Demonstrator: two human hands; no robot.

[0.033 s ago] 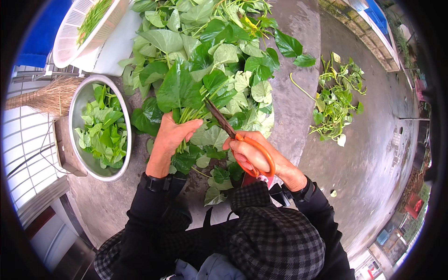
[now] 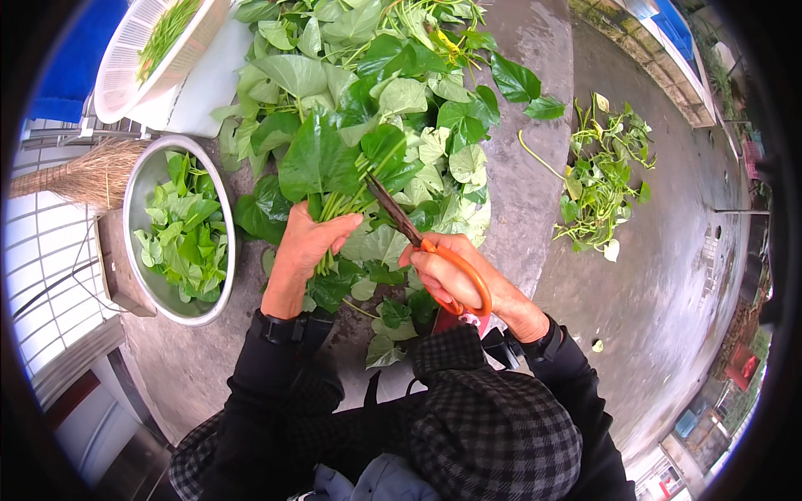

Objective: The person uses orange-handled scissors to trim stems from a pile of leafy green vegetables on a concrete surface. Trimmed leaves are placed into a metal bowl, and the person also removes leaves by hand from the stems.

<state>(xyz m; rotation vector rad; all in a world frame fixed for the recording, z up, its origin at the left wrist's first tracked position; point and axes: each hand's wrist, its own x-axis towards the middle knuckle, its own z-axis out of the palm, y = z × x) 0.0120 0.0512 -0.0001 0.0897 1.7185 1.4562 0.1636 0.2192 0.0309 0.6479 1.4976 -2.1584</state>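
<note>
My left hand is closed around a bunch of green leaf stems, its thumb pointing right across them. Broad green leaves spread from the bunch above that hand. In my right hand are scissors with orange handles and dark blades, which look rusty. The blade tips lie at the stems, just above and to the right of my left thumb. Whether the blades are fully closed is hard to make out. Under and beyond both hands lies a large heap of leafy greens.
A metal basin holding picked leaves stands at the left, beside a straw broom. At the upper left, a white plastic basket contains thin green stalks. A smaller pile of stems and leaves lies on the concrete floor to the right.
</note>
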